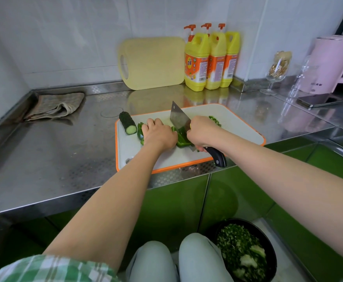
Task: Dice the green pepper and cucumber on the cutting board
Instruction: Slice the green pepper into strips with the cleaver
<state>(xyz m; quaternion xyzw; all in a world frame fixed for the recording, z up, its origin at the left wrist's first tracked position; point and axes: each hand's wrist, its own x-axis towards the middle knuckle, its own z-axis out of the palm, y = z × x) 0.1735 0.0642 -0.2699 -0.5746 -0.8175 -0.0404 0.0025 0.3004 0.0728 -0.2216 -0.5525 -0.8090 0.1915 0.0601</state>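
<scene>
— Two grips, doing what?
— Your right grip (202,132) clamps the cleaver (179,119); your left grip (159,135) curls onto green pepper (181,140) mid cutting board (237,127), cucumber (127,123) at its left edge.
— Containers?
— Below it, a bowl (271,249) holds chopped greens (233,245).

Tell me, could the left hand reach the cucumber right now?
Probably yes. The cucumber lies just left of the left hand on the board, with only pepper strips between. It must first release the pepper; the right hand's knife is on the far side.

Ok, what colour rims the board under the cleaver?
Orange: the cutting board's rim shows best in the head view.
</scene>
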